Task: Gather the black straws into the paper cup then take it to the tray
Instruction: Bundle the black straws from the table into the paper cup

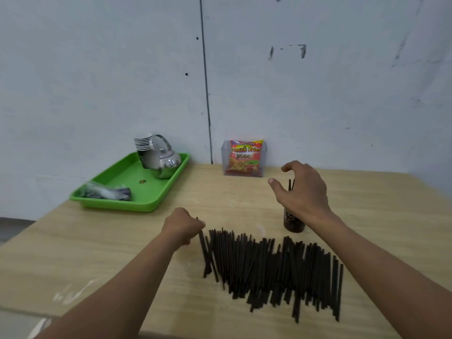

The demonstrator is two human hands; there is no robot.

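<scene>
1. The black straws (269, 265) are laid as a loose, roughly parallel row on the worktop (122, 253). This is probably so they can be lifted off a few at a time from one end.
2. The left hand (183, 226) is curled at the left edge of that row. The top of the end straw (201, 241) appears to be pinched between its fingertips, which is judged to be the next pick.
3. The dark paper cup (293, 223) stands upright just beyond the row, close enough that each handful need only be carried a short way.
4. The right hand (303, 192) is held over the mouth of the cup with thumb and fingers spread and gently curved. Nothing is seen to be gripped.
5. A few upright straws (291, 184) show in the gap beside the thumb and seem to stand in the cup. Most of the gathering is therefore judged undone.
6. The green tray (137, 206) lies well apart at the far left of the worktop, already carrying a steel kettle (163, 162), stacked cups (143, 143) and a plastic-wrapped bundle (105, 192). The bare middle is left for the cup.
</scene>
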